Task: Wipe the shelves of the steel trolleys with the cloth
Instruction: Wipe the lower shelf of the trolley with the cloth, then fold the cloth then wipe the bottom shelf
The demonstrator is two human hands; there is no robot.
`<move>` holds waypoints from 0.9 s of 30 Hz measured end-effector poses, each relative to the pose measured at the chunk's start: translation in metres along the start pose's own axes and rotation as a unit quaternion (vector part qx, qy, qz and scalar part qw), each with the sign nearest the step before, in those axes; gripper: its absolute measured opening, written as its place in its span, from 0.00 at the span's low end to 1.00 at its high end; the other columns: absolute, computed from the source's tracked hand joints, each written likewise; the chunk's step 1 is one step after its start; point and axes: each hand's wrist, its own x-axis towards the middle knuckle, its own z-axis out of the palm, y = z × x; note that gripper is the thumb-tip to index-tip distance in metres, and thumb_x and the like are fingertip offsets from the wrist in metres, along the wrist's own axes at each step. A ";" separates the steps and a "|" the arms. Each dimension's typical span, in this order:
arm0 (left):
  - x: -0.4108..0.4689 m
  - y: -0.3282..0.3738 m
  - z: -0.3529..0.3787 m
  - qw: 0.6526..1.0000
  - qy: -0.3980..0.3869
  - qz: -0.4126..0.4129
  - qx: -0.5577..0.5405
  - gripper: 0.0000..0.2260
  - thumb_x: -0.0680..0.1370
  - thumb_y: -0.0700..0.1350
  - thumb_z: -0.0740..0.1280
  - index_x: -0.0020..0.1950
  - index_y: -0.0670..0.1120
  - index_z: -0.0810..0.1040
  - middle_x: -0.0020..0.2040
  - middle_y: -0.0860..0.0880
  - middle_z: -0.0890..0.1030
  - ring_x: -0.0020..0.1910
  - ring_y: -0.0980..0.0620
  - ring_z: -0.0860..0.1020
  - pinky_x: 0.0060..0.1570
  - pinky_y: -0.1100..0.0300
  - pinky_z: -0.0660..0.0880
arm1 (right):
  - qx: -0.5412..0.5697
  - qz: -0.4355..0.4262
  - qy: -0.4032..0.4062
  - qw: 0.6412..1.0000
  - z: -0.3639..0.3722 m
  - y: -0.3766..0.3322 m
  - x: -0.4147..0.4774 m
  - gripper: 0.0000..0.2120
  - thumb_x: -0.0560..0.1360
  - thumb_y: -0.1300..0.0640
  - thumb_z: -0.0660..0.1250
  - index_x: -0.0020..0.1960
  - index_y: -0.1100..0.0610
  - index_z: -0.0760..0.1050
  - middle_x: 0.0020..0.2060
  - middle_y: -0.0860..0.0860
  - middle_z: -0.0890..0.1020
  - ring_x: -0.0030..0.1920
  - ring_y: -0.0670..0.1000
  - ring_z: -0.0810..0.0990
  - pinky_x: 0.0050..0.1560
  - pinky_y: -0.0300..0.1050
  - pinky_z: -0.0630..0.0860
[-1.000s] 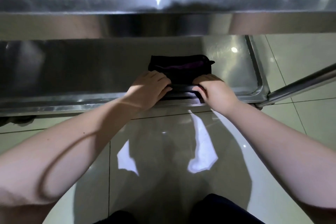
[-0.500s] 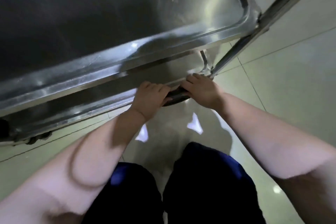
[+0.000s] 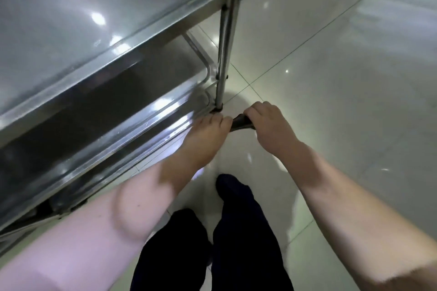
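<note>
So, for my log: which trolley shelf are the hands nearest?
The lower shelf: the left hand and right hand hold the cloth beside its corner, below the upper shelf.

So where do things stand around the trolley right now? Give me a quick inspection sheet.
Surface: lower shelf and upper shelf, both steel, bare and shiny where visible.
Job's things: dark cloth, bunched, held between the hands just off the lower shelf's corner, by the foot of the upright post.
Clutter: nothing seen.
Hands: left hand and right hand each grip an end of the cloth.
Cables: nothing seen.
Surroundings: glossy tiled floor; the person's dark trousers at the bottom of the view.
</note>
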 end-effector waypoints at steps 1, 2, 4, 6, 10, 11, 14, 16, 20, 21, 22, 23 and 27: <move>0.005 0.008 -0.021 1.000 -0.009 -0.007 -0.005 0.18 0.73 0.34 0.58 0.61 0.43 0.75 0.50 0.45 0.78 0.47 0.46 0.78 0.47 0.56 0.76 | 0.000 0.017 0.019 1.000 -0.027 0.001 -0.008 0.19 0.61 0.77 0.65 0.49 0.64 0.78 0.41 0.59 0.78 0.38 0.60 0.74 0.38 0.52 0.72; 0.010 0.015 -0.041 1.000 -0.015 -0.010 -0.019 0.20 0.75 0.35 0.57 0.68 0.42 0.70 0.56 0.44 0.76 0.53 0.45 0.76 0.53 0.54 0.74 | -0.007 0.029 0.036 0.999 -0.056 0.001 -0.017 0.19 0.60 0.77 0.65 0.48 0.63 0.78 0.40 0.59 0.78 0.37 0.60 0.74 0.37 0.50 0.70; 0.019 0.027 -0.089 0.999 -0.019 0.001 -0.038 0.21 0.78 0.35 0.57 0.71 0.41 0.66 0.59 0.42 0.73 0.57 0.42 0.74 0.59 0.51 0.71 | -0.034 0.054 0.057 0.996 -0.114 -0.001 -0.034 0.19 0.58 0.76 0.64 0.47 0.63 0.78 0.40 0.59 0.77 0.36 0.60 0.73 0.37 0.50 0.69; 0.028 0.041 -0.140 0.999 0.021 0.021 -0.028 0.17 0.79 0.35 0.58 0.68 0.41 0.68 0.57 0.43 0.73 0.55 0.42 0.74 0.55 0.51 0.72 | -0.061 0.086 0.057 0.993 -0.177 -0.006 -0.050 0.18 0.59 0.75 0.63 0.47 0.63 0.77 0.40 0.59 0.77 0.37 0.60 0.73 0.37 0.52 0.71; 0.057 0.073 -0.251 0.992 0.093 0.078 0.026 0.15 0.74 0.35 0.62 0.60 0.44 0.73 0.51 0.45 0.75 0.48 0.45 0.75 0.47 0.54 0.71 | -0.114 0.183 0.063 0.974 -0.298 -0.010 -0.083 0.13 0.63 0.72 0.62 0.43 0.59 0.74 0.37 0.56 0.74 0.37 0.58 0.68 0.34 0.50 0.62; 0.068 0.083 -0.279 0.985 0.134 0.098 0.049 0.12 0.74 0.36 0.61 0.56 0.44 0.75 0.48 0.45 0.76 0.45 0.44 0.76 0.44 0.54 0.71 | -0.132 0.199 0.082 0.968 -0.327 -0.007 -0.092 0.11 0.66 0.71 0.64 0.44 0.59 0.75 0.39 0.57 0.75 0.39 0.59 0.70 0.35 0.49 0.60; 0.107 0.109 -0.355 0.968 0.190 0.158 0.033 0.17 0.78 0.40 0.50 0.60 0.40 0.74 0.52 0.39 0.76 0.51 0.38 0.74 0.47 0.46 0.68 | -0.167 0.211 0.147 0.952 -0.405 0.012 -0.107 0.07 0.71 0.69 0.66 0.47 0.62 0.76 0.42 0.61 0.77 0.42 0.63 0.74 0.38 0.51 0.62; 0.137 0.122 -0.400 0.958 0.228 0.166 0.053 0.21 0.77 0.41 0.46 0.63 0.40 0.72 0.54 0.38 0.75 0.54 0.37 0.73 0.50 0.46 0.66 | -0.198 0.197 0.166 0.946 -0.453 0.033 -0.108 0.05 0.73 0.66 0.67 0.48 0.61 0.75 0.43 0.60 0.77 0.43 0.62 0.74 0.39 0.50 0.62; 0.194 0.134 -0.470 0.948 0.273 0.150 0.074 0.21 0.75 0.39 0.49 0.65 0.39 0.71 0.56 0.39 0.75 0.54 0.37 0.73 0.53 0.46 0.67 | -0.259 0.160 0.195 0.932 -0.534 0.085 -0.081 0.06 0.73 0.65 0.69 0.48 0.60 0.75 0.43 0.58 0.77 0.43 0.60 0.73 0.40 0.48 0.58; 0.208 0.133 -0.483 0.948 0.276 0.139 0.075 0.19 0.75 0.38 0.54 0.65 0.40 0.71 0.56 0.39 0.75 0.54 0.38 0.73 0.54 0.47 0.68 | -0.273 0.154 0.197 0.929 -0.550 0.097 -0.070 0.07 0.73 0.65 0.69 0.48 0.59 0.74 0.43 0.57 0.77 0.43 0.58 0.72 0.40 0.48 0.57; 0.222 0.131 -0.495 0.949 0.282 0.126 0.070 0.17 0.75 0.37 0.59 0.65 0.41 0.70 0.57 0.40 0.75 0.55 0.39 0.73 0.55 0.48 0.68 | -0.281 0.147 0.205 0.926 -0.565 0.108 -0.057 0.08 0.72 0.65 0.70 0.48 0.58 0.74 0.44 0.56 0.77 0.41 0.55 0.69 0.40 0.47 0.57; 0.236 0.128 -0.506 0.949 0.289 0.111 0.059 0.17 0.75 0.37 0.62 0.65 0.42 0.71 0.57 0.41 0.75 0.55 0.40 0.73 0.56 0.49 0.68 | -0.281 0.139 0.217 0.924 -0.579 0.118 -0.042 0.08 0.72 0.65 0.70 0.48 0.57 0.74 0.44 0.55 0.77 0.41 0.52 0.66 0.40 0.46 0.58; 0.281 0.098 -0.528 0.958 0.276 0.021 0.071 0.15 0.77 0.41 0.64 0.64 0.44 0.69 0.57 0.44 0.74 0.55 0.44 0.72 0.55 0.53 0.67 | -0.273 0.100 0.233 0.928 -0.607 0.146 0.030 0.07 0.74 0.64 0.68 0.49 0.57 0.72 0.46 0.55 0.77 0.43 0.52 0.67 0.42 0.46 0.61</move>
